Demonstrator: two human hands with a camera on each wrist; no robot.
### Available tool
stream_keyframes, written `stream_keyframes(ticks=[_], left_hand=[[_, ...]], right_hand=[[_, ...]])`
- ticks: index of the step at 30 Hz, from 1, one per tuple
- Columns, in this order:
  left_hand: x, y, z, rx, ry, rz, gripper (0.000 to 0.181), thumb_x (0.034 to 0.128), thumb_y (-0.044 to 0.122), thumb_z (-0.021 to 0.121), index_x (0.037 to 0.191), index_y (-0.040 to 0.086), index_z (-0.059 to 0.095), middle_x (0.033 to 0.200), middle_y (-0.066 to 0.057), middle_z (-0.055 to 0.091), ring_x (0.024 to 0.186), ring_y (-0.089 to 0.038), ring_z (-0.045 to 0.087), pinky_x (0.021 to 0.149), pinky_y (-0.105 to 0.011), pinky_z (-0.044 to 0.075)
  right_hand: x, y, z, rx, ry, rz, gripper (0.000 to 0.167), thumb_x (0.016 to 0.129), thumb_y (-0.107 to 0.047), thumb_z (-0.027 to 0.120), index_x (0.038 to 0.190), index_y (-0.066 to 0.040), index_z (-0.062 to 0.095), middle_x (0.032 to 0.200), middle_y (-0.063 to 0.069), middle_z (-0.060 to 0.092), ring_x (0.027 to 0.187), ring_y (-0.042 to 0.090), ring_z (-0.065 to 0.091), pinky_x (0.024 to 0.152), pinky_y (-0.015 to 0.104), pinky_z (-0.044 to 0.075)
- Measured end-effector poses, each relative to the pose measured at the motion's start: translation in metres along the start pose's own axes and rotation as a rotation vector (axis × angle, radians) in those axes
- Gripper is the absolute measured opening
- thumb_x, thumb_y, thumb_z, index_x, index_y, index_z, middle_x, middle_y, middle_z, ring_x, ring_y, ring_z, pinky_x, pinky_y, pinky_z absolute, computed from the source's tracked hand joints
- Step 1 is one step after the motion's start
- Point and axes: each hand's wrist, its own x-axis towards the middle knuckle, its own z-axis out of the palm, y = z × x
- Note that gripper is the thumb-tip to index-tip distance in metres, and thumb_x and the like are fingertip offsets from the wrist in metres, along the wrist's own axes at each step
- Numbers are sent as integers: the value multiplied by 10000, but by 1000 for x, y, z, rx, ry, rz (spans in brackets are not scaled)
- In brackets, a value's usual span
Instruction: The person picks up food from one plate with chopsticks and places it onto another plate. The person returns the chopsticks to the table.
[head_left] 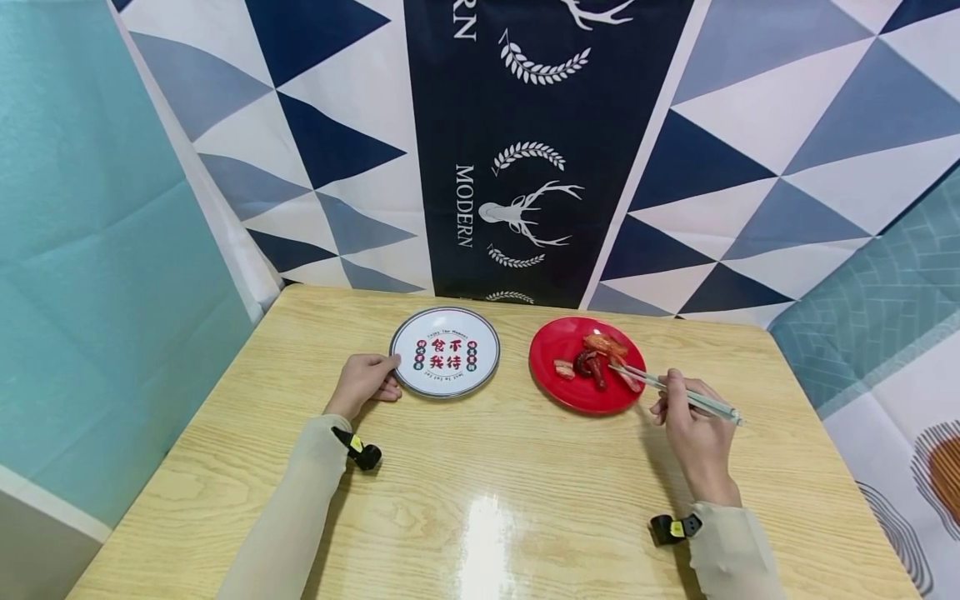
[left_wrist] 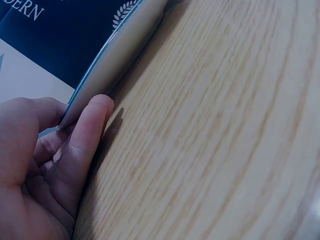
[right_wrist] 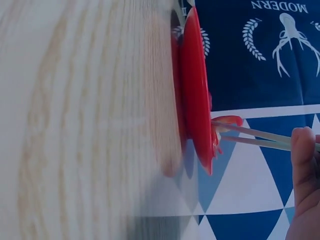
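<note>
My left hand [head_left: 364,383] pinches the left rim of a white plate [head_left: 446,385] with a dark edge and printed characters, thumb on top and fingers beneath, as the left wrist view shows. My right hand [head_left: 696,425] grips a pair of pale chopsticks [head_left: 705,403]. Their tips reach the food on a red plate [head_left: 555,392]. On that plate lie an orange-red piece of food [head_left: 604,345], dark reddish-brown pieces [head_left: 592,365] and a small pale piece [head_left: 564,369]. In the right wrist view the chopsticks [right_wrist: 260,138] touch a reddish piece standing above the rim.
Both plates stand toward the back of a light wooden table [head_left: 450,467]. Behind its far edge hangs a patterned cloth [head_left: 517,150] with deer heads and triangles. A teal surface [head_left: 112,233] rises on the left. Each wrist wears a small black camera [head_left: 363,452].
</note>
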Motion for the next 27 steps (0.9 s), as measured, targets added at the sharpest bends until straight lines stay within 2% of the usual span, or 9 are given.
stream_keyframes(ticks=[11, 21, 27], left_hand=[[0, 0, 0, 7, -4, 6, 396, 1043, 325, 614, 1037, -57, 719, 699, -50, 666, 573, -127, 712, 624, -294, 675], [0, -1, 1, 1, -5, 12, 391, 1043, 318, 615, 1038, -60, 719, 696, -50, 666, 571, -127, 711, 622, -292, 674], [-1, -1, 0, -3, -10, 16, 396, 1041, 319, 616, 1049, -64, 718, 693, -50, 665, 569, -126, 710, 621, -293, 674]], right_hand=[[1, -7, 0, -10, 13, -36, 260, 1036, -80, 601, 889, 76, 749, 618, 172, 628, 443, 50, 577, 378, 101, 459], [2, -30, -1, 30, 3, -49, 255, 1034, -49, 589, 893, 107, 734, 623, 202, 612, 451, 62, 581, 391, 100, 475], [2, -25, 0, 18, -2, -63, 228, 1027, -36, 599, 906, 99, 737, 645, 181, 619, 468, 49, 583, 398, 94, 476]])
